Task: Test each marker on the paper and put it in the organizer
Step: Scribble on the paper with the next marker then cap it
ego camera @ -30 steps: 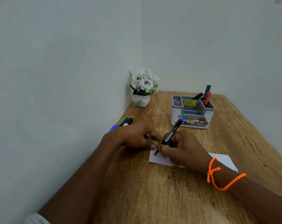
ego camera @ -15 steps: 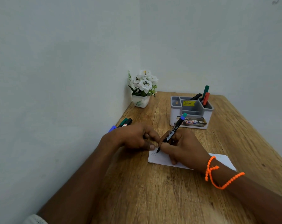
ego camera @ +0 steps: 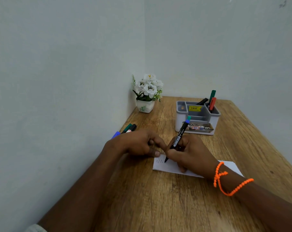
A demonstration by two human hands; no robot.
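Pale walls meet behind a wooden table (ego camera: 158, 206). On it the right hand (ego camera: 190, 154) grips a black marker (ego camera: 177, 139), tip touching the paper (ego camera: 168, 167) beside faint scribbles. The left hand (ego camera: 138, 144), fingers curled, presses the paper's corner. Beyond stands the grey organizer (ego camera: 180, 119) holding three markers; more markers (ego camera: 129, 128) lie at the left wall.

1. The right hand (ego camera: 190, 154) is gripping a black marker (ego camera: 177, 138), its tip touching the white paper (ego camera: 168, 167) beside a faint scribble.
2. The left hand (ego camera: 138, 144) is pressing the paper's left corner with curled fingers.
3. A grey organizer (ego camera: 198, 117) is standing behind on the wooden surface (ego camera: 158, 198), holding green, red and black markers.
4. More markers (ego camera: 126, 129) are lying by the wall, near a potted white flower (ego camera: 147, 94).
5. An orange beaded bracelet (ego camera: 225, 180) is circling the right wrist.
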